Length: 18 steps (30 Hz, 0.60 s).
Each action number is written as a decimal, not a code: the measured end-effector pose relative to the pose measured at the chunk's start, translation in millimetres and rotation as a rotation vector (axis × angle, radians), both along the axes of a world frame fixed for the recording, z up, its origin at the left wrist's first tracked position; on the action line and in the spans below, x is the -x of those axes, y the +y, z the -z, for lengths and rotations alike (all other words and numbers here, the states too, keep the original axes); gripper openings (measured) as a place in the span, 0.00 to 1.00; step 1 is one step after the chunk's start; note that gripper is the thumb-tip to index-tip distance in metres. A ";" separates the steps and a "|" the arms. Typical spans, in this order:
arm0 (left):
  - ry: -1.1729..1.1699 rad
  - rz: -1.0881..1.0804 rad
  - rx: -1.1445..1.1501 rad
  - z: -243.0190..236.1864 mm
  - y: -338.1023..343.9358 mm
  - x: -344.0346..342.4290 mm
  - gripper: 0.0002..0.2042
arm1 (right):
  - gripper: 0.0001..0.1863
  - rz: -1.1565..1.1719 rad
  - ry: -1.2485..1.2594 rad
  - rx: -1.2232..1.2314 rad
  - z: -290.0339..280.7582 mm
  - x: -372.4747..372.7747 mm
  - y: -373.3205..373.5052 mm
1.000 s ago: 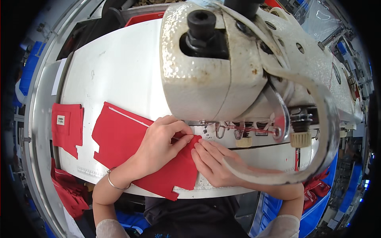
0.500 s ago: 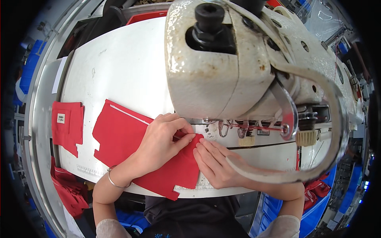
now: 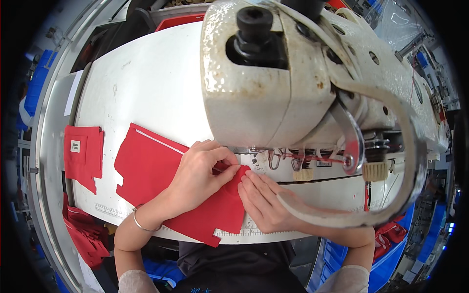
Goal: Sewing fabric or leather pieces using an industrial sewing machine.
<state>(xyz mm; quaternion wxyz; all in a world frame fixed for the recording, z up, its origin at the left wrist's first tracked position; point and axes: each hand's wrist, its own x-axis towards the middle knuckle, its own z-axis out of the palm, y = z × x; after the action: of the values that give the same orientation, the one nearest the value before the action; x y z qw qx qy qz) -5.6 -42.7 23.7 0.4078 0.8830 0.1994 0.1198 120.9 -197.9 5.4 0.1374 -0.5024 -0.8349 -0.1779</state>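
A red fabric piece (image 3: pixel 146 166) with notched corners and a pale strip along its far edge lies on the white sewing table. My left hand (image 3: pixel 200 168) rests over it, thumb and forefinger pinching its right end. At that same end, my right hand (image 3: pixel 266 202) has its fingers together, the tips pressed on the fabric's edge close to the left thumb. What lies beneath the right fingers is hidden. Just beyond both hands stands the head of a white sewing machine (image 3: pixel 254 107), its needle area partly hidden behind the casing.
A smaller red piece with a label (image 3: pixel 84 151) lies at the table's left. More red fabric (image 3: pixel 85 234) hangs below it. A curved pale guard (image 3: pixel 415 161) arches above my right forearm. Blue bins (image 3: pixel 391 254) with red fabric stand at lower right. A ruler strip (image 3: pixel 105 210) runs along the near edge.
The machine head sits very slightly further left in the picture. My hands and the red fabric keep their places, the pinch unchanged.
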 end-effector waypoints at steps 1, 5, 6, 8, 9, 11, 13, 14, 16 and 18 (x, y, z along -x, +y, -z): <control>0.019 0.002 0.029 0.3 0.8 -0.4 0.03 | 0.19 0.004 -0.017 0.002 -0.4 -0.3 0.1; 0.038 -0.033 0.284 -9.7 9.0 -19.0 0.04 | 0.17 0.065 -0.014 0.004 -2.3 -11.3 6.7; 0.041 0.032 0.088 -16.3 13.6 -23.6 0.06 | 0.17 0.068 -0.019 0.004 -3.0 -15.7 7.7; -0.068 0.073 0.054 -9.9 22.0 -29.2 0.07 | 0.21 0.106 -0.334 0.008 -1.7 -24.7 10.7; -0.171 0.111 0.020 -4.6 25.5 -29.4 0.08 | 0.21 0.103 -0.330 0.006 0.3 -28.2 13.1; -0.128 0.143 -0.044 2.9 29.1 -26.9 0.11 | 0.20 0.045 -1.159 -0.271 3.4 -33.3 15.3; -0.160 0.057 0.013 7.4 27.4 -26.6 0.12 | 0.19 0.108 -0.634 0.065 9.7 -30.6 12.6; -0.077 0.023 0.297 -0.2 28.6 -29.8 0.13 | 0.18 0.092 -0.354 0.038 4.3 -31.3 14.6; -0.093 0.027 0.305 6.1 29.3 -28.5 0.12 | 0.17 0.063 -0.133 -0.005 -7.3 -33.3 19.7; -0.112 0.030 0.313 12.4 30.6 -28.0 0.11 | 0.17 0.036 0.058 0.076 11.2 -33.5 18.2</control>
<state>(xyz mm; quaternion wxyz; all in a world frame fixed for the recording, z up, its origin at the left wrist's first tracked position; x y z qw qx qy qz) 22.5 -12.1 11.3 0.5524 0.8035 0.1793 0.1304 154.4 -179.7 -5.8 0.1389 -0.5270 -0.8277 -0.1339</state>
